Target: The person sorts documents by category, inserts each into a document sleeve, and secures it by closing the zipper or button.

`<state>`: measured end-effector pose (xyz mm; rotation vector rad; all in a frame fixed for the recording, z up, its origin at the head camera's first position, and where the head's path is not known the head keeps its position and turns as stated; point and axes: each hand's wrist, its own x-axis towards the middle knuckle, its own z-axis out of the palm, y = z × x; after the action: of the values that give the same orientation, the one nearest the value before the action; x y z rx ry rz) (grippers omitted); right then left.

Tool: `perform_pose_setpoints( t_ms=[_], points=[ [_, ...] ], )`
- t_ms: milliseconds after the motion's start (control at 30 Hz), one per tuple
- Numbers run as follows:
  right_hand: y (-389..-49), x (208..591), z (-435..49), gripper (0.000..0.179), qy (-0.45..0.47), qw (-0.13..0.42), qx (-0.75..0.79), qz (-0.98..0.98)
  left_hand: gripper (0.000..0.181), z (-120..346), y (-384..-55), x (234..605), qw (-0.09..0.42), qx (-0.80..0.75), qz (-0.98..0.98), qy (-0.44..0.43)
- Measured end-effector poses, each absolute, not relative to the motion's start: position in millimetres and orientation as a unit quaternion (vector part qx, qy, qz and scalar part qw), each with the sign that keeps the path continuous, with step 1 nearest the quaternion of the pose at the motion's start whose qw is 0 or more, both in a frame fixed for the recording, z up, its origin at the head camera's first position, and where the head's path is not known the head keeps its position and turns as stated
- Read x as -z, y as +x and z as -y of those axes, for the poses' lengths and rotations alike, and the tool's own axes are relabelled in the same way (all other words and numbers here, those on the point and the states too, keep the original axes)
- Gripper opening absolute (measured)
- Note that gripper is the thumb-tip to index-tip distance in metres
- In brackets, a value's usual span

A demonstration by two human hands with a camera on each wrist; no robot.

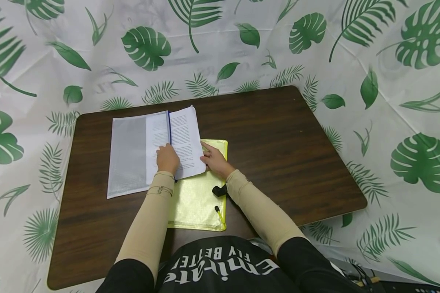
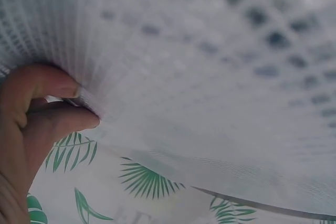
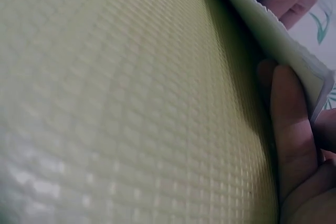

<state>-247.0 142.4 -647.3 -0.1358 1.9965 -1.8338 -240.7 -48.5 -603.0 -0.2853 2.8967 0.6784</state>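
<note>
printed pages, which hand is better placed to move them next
Probably the right hand: it holds the printed pages near their outer edge. The left hand pinches the whitish mesh pouch near its blue strip, seemingly suited to steadying.

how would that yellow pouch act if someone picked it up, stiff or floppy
The yellow pouch would probably be light and bend fairly easily, as it lies flat and looks thin. Its shiny, grid-textured surface may make it a little slippery on the table. Lifting it now could disturb the papers that overlap its upper part.
</note>
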Motion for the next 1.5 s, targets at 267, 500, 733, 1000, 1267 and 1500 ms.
perform_pose_setpoints(
  t_ms=[267,500,733,1000,1267,1500],
  points=[
    [-247.1,643.6,-141.5,0.070,-0.053,0.212,0.656,-0.723,0.045,48.0,-240.3,599.0,0.069,-0.227,-0.967,-0.093],
    [-246.6,645.3,-144.3,0.065,-0.051,0.213,0.650,-0.728,0.046,49.8,-239.1,599.4,0.072,-0.237,-0.965,-0.088],
    [-244.1,645.9,-146.6,0.065,-0.043,0.220,0.663,-0.714,0.043,50.9,-237.6,601.5,0.064,-0.245,-0.964,-0.083],
    [-243.2,646.9,-146.6,0.066,-0.049,0.215,0.657,-0.721,0.043,49.1,-237.4,602.3,0.072,-0.244,-0.964,-0.078],
    [-239.7,641.1,-139.7,0.066,-0.080,0.224,0.640,-0.731,0.045,46.9,-238.2,600.7,0.087,-0.235,-0.964,-0.086],
    [-240.1,644.7,-140.9,0.064,-0.066,0.222,0.641,-0.731,0.045,47.8,-235.7,598.9,0.083,-0.243,-0.963,-0.080]
  ],
)
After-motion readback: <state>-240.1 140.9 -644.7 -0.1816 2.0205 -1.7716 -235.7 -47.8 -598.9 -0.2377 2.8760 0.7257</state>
